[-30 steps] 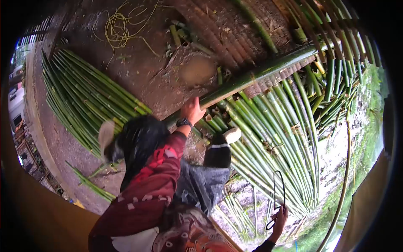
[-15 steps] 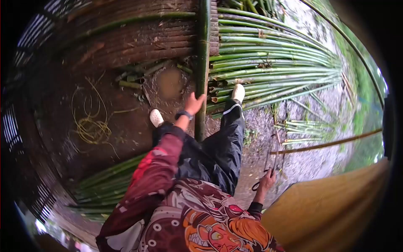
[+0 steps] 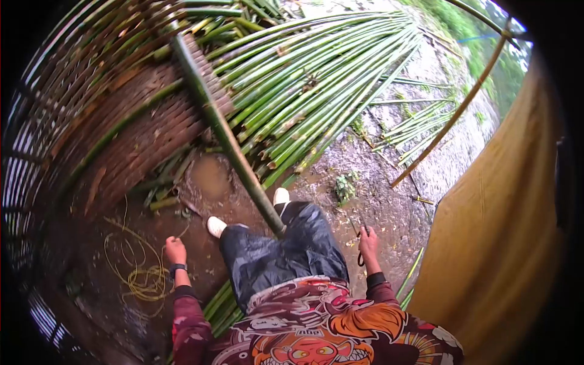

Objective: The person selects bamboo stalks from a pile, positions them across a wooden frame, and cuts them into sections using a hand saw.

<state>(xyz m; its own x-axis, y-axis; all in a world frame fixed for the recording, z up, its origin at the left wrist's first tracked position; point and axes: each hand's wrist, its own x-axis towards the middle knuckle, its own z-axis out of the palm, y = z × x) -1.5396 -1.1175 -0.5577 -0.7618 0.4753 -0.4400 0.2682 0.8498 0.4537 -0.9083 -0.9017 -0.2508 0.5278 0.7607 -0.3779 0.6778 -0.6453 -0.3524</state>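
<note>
My left hand (image 3: 176, 250) hangs at my left side over the muddy ground, apart from the bamboo pole, its fingers curled. A thin strip shows by its fingertips; whether they hold it I cannot make out. Beneath and behind this hand lies a loose coil of yellow cord (image 3: 143, 277). On the other side, my right hand (image 3: 368, 242) is closed around a thin, dark-handled tool (image 3: 366, 230) with a black loop hanging from it. Its blade or shaft is hard to see. The thick upright bamboo pole (image 3: 226, 137) stands in front of my legs.
Many long green bamboo poles (image 3: 316, 85) lie in a fanned pile ahead. A slatted platform (image 3: 152, 109) is at the left, with a muddy puddle (image 3: 210, 175) near it. A tan tarp (image 3: 486, 237) hangs on the right, beside a slanting pole (image 3: 453, 128). Thinner bamboo pieces (image 3: 420, 131) lie beyond.
My left hand has let go of the upright pole and moved left, down to my side. My view has turned and my feet have shifted back. The tool remains in my right hand.
</note>
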